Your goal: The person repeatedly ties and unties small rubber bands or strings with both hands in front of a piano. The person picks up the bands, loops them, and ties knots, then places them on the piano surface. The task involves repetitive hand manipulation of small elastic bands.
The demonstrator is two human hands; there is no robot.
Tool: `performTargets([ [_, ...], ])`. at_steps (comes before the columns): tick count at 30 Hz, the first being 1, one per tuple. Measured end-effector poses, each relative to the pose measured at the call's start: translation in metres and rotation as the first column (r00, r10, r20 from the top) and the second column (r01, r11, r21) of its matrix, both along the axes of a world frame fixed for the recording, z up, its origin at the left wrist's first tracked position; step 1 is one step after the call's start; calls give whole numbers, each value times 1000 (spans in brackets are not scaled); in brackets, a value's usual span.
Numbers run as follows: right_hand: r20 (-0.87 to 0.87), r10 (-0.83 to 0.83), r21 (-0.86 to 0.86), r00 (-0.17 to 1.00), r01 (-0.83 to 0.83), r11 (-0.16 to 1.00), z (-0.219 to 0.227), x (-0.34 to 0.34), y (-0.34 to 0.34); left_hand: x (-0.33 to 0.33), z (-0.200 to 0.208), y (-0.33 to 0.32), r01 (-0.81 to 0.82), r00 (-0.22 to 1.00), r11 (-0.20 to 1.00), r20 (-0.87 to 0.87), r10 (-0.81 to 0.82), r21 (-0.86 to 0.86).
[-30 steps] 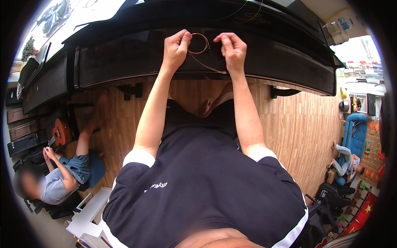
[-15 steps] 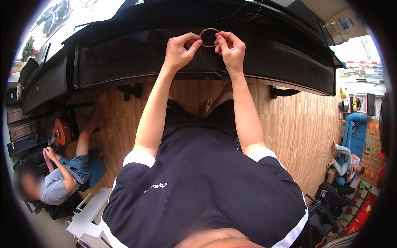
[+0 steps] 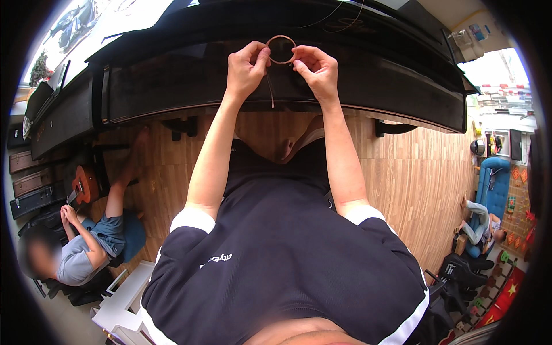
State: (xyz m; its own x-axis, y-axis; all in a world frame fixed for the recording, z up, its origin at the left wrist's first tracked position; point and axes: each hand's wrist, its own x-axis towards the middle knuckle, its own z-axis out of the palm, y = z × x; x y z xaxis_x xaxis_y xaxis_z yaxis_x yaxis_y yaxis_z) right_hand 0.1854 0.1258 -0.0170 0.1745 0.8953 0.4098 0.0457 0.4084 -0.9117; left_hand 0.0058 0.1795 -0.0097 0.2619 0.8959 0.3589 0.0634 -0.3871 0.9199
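Note:
Above the black glossy piano-like cabinet (image 3: 368, 75), both hands hold a copper-coloured string (image 3: 282, 36) coiled into a small ring. My left hand (image 3: 248, 70) pinches the ring's left side between thumb and fingers. From that side a thin loose end hangs down past the hand. At the ring's right edge, my right hand (image 3: 318, 70) has its thumb and fingertips drawn together on the coil. Exactly how the right fingertips grip it is too small to tell.
More thin loose strings (image 3: 348, 26) lie on the cabinet's far top. On the left, a seated person (image 3: 86, 253) is beside a small orange-brown guitar (image 3: 86, 184). Another person (image 3: 483, 221) sits by a blue sofa (image 3: 493, 178) at the right. Wooden floor (image 3: 414, 172) stretches below.
The ring has shifted slightly left and turned to face me more roundly. Its loose end has swung left and hangs more steeply. My right fingers have moved to the ring's right edge.

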Motion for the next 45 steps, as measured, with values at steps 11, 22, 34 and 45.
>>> performTargets([
  [11,44,-48,-50,998,50,997,2,-5,-2,-2,-3,1,2,992,995,-123,10,98],
  [22,-147,-225,-35,963,222,974,1,-4,3,-1,2,-2,-16,1000,1000,20,16,0],
  [34,-155,-204,-19,967,203,979,4,-8,3,-3,-8,7,-45,988,993,154,27,114],
  [45,22,-257,-43,966,258,965,6,-15,2,-9,-8,5,135,976,991,169,-136,17],
])
